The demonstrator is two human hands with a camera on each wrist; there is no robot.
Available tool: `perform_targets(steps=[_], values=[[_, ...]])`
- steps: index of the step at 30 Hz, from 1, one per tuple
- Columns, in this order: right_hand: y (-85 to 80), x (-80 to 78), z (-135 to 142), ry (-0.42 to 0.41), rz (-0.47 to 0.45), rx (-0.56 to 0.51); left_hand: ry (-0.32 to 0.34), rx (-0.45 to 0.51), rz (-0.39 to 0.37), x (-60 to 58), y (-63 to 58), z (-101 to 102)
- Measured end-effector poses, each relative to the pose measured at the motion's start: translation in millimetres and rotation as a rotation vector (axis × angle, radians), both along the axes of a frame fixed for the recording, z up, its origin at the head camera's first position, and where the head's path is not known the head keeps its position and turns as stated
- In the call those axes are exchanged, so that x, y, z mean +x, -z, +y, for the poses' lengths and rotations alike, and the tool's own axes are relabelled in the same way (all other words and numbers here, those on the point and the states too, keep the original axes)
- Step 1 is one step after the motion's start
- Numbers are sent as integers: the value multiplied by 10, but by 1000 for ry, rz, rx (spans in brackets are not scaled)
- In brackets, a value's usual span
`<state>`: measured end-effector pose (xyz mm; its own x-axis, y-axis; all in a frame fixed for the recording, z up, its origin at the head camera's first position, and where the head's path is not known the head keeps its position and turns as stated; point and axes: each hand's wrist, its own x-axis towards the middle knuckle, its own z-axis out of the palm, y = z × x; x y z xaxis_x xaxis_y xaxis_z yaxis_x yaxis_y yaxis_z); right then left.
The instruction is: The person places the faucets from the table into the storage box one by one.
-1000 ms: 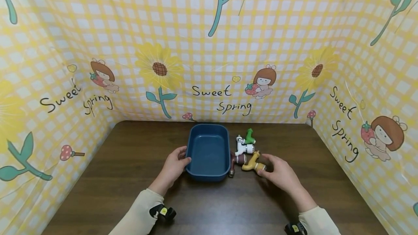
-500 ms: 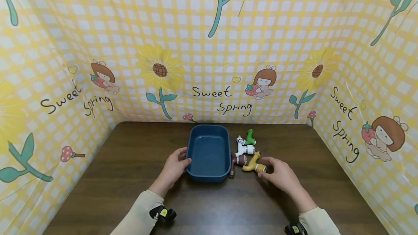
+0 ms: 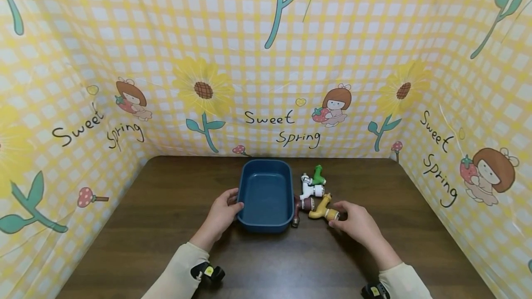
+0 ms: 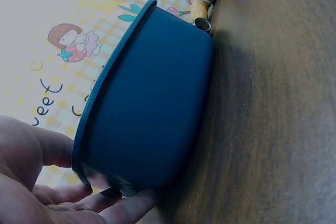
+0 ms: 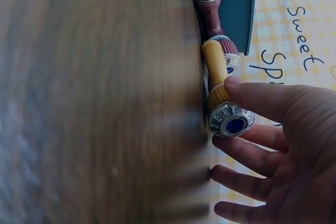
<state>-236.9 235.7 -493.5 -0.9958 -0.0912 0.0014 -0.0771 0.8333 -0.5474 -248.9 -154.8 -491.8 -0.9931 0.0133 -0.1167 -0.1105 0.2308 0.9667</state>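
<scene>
In the head view a deep blue rectangular plastic tub (image 3: 266, 195) stands on the table. My left hand (image 3: 222, 212) holds its left side, thumb at the rim and fingers against the outer wall (image 4: 152, 98). Right of the tub lie several taps. My right hand (image 3: 356, 223) pinches the knob end of the yellow tap (image 3: 322, 209) between thumb and index finger; its other fingers are spread in the right wrist view. Next to it is a dark red tap (image 5: 212, 17), close against the tub. Farther back lie a white tap (image 3: 309, 187) and a green tap (image 3: 318, 176).
The dark wood table (image 3: 166, 243) carries the tub and taps. A yellow checked cloth (image 3: 266, 68) printed with flowers and girls hangs behind it and along both sides. Each wrist wears a black camera strap (image 3: 208, 271).
Almost nothing differs. The whole head view shifts down very slightly; both hands, the tub and the taps keep their places relative to each other.
</scene>
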Motion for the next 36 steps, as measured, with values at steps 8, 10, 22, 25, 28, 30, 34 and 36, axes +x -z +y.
perform_targets(steps=[8, 10, 22, 25, 28, 30, 34, 36], values=[[19, -20, 7, 18, -8, 4, 0, -4, 2, 12, -12, 3], [20, -23, 4, 22, -4, -3, -2, -7, 1, 13, -11, 5], [101, -48, 50, 48, 32, -69, -2, -23, 0, 22, 9, 14], [111, -45, 64, 53, 44, -73, -4, -20, 1, 15, 8, 8], [102, -35, 66, 60, 59, -78, -2, -23, 4, 8, 6, 5], [93, -32, 66, 60, 70, -81, -5, -23, 0, 4, 7, 5], [66, -23, 61, 63, 82, -91, -4, -19, 1, -2, 18, 6], [59, -25, 64, 69, 86, -97, -3, -19, 4, -5, 23, 7]])
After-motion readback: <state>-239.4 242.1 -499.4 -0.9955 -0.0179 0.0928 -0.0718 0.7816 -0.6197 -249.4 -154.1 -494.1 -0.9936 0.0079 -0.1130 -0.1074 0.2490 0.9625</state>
